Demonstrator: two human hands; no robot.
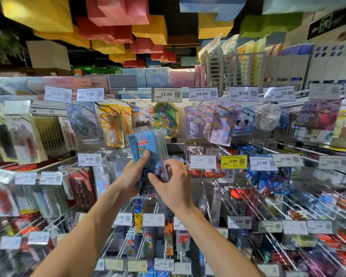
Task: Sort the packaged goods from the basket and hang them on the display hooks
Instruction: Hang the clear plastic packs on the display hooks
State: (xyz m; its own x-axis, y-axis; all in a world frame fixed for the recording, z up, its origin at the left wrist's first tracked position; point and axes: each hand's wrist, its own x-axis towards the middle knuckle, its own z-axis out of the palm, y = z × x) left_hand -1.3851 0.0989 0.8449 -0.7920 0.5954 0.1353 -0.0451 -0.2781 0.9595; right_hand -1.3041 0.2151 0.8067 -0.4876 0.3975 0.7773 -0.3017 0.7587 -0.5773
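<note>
1. Blue card and clear plastic, that's the bunch of flat blue card-backed packs point(143, 144). It's held up in front of the rack, pretty much dead centre, just below and left of the green oval blister pack point(166, 119) hanging on the top row.
2. The left hand point(135, 172) grips the bunch from the left, with the thumb clamped over the front of the blue card and the fingers hidden behind it.
3. The right hand point(174, 182) is on the lower right edge of the same bunch. Its thumb is on the front and its fingers curl over the clear plastic edge, so it's pinching it.
4. Can't tell how many packs are in the bunch. The top end leans a bit left and points up towards the white price tag reading 11.90 point(166, 94).
5. The long metal display hooks point(206, 198) stick out towards the camera in rows, most with a price tag at the tip. The yellow price tag reading 9.99 point(233, 161) sits just right of the right hand.
6. Purple cartoon-print packs point(221, 122) hang right of the green one. Goods at the far sides are too blurry to make out.
</note>
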